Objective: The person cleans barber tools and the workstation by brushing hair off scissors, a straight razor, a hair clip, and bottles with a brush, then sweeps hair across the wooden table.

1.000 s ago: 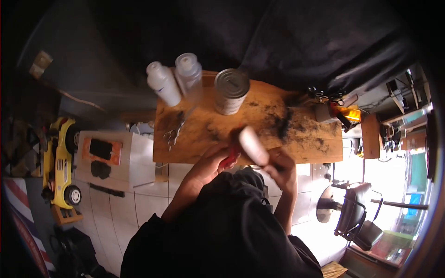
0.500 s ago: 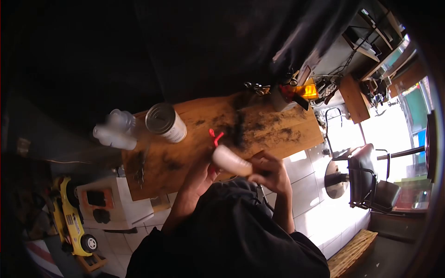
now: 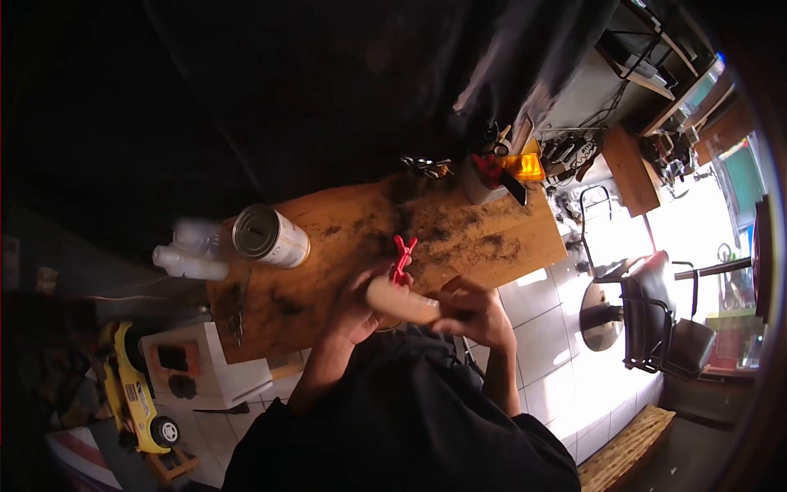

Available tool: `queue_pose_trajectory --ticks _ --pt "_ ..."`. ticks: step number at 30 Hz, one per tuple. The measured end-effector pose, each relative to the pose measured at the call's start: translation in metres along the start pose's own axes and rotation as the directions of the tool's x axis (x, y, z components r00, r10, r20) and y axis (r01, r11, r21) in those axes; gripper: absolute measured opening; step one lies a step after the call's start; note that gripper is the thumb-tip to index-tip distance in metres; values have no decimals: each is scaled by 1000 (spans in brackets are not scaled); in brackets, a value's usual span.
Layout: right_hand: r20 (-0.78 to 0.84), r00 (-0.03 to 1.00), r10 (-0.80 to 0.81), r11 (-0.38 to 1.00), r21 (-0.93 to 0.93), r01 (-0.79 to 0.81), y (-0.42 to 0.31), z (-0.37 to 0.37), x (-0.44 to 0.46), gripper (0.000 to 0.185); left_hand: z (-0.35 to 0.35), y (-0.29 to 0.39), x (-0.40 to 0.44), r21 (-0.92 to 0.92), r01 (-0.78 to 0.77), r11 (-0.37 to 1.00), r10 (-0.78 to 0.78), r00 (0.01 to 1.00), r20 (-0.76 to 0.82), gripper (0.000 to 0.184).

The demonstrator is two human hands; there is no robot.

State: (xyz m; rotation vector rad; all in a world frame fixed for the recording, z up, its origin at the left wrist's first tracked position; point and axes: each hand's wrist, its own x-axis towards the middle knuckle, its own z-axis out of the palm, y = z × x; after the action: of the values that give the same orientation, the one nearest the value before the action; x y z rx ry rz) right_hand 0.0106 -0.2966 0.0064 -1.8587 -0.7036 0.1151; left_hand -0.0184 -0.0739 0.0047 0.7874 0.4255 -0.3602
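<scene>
In the middle of the view, my left hand [image 3: 354, 316] is closed on a red plastic clip [image 3: 403, 256] with two prongs that point up toward the table. My right hand [image 3: 482, 315] has its fingers wrapped around one end of a pale tan, rounded, oblong piece [image 3: 402, 301]. Its other end lies across the front of my left fingers and hides the lower part of the clip. Motion smears the tan piece, so its exact kind does not show. Both hands are above the near edge of a wooden table [image 3: 344, 238].
A large open can [image 3: 283, 242] and clear plastic bottles [image 3: 190, 261] stand at the table's left end. Metal clips [image 3: 426, 167] and a holder [image 3: 484, 184] of tools sit at the back. Dark hair-like bits lie on the wood. To the right is a black chair [image 3: 648, 299].
The red clip has come up and right and shows more of its shape. The tan piece has dropped slightly and tilted less. The whole view has shifted a little.
</scene>
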Motion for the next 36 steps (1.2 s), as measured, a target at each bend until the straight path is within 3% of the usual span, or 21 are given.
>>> queue_pose_trajectory --ticks 2,3,4,5,7,10,11,14,15,18,19,20,22,23,26,28,30,32,33,34,36 --pt "176 981 -84 996 39 78 -2 -4 2 51 -9 -2 7 -110 -29 994 48 983 180 29" --pt "116 991 -61 994 98 49 0 -4 2 51 -1 -1 5 -39 -8 999 9 1000 12 27" --pt "-22 1000 19 1000 25 -18 3 -4 3 50 6 0 3 28 25 999 -20 987 -160 24" --pt "-166 982 90 994 -39 -98 8 -3 5 49 -19 -9 10 -97 -50 994 66 983 173 22" --pt "-405 902 151 975 -91 -204 10 -8 12 47 -16 -9 10 -80 5 997 11 979 203 23" --pt "-450 880 149 980 -48 -191 12 -22 12 44 2 -3 10 -82 -8 997 20 989 144 29" --pt "-364 921 142 983 -54 -173 10 -26 9 44 3 -4 13 -95 -12 995 21 995 100 29" --pt "15 991 -136 988 72 134 16 -31 6 43 4 -7 30 -261 52 964 -32 996 82 30" --pt "16 994 -112 992 57 110 17 -30 6 43 12 -8 31 -358 25 933 -27 1000 -1 33" --pt "16 999 -42 999 18 41 21 -23 10 42 2 -7 37 -288 96 953 -36 978 204 32" --pt "-118 992 -41 995 -90 31 25 -22 14 44 16 -1 27 -226 35 974 -8 992 122 31" --pt "-219 975 30 995 -85 -50 28 -24 18 44 8 -7 33 -209 41 977 1 980 198 32" --pt "-396 916 69 988 -102 -119 25 -26 25 43 3 -12 39 -438 209 874 -54 939 341 35" --pt "-447 887 116 990 -23 -141 23 -27 28 46 0 -12 40 -419 176 891 -44 951 306 36" --pt "-148 989 -32 999 -19 29 27 -49 26 48 8 -9 39 -345 94 934 -17 975 221 37" --pt "60 970 -235 955 203 218 35 -44 30 50 17 -4 36 -267 41 963 7 984 178 37" --pt "173 969 -175 979 137 153 27 -43 32 49 30 -2 26 -84 -18 996 25 997 77 37" --pt "-19 999 -48 998 40 49 35 -38 34 49 38 -3 17 138 -39 990 47 997 -54 36" --pt "-118 993 10 1000 -1 -10 38 -37 36 49 29 -2 17 202 -46 978 28 996 90 30" --pt "-186 982 42 999 21 -39 38 -38 38 49 26 -3 17 368 -165 915 125 984 130 26" --pt "-315 942 117 992 77 -97 35 -41 42 48 19 -1 17 408 -191 893 175 982 77 25"
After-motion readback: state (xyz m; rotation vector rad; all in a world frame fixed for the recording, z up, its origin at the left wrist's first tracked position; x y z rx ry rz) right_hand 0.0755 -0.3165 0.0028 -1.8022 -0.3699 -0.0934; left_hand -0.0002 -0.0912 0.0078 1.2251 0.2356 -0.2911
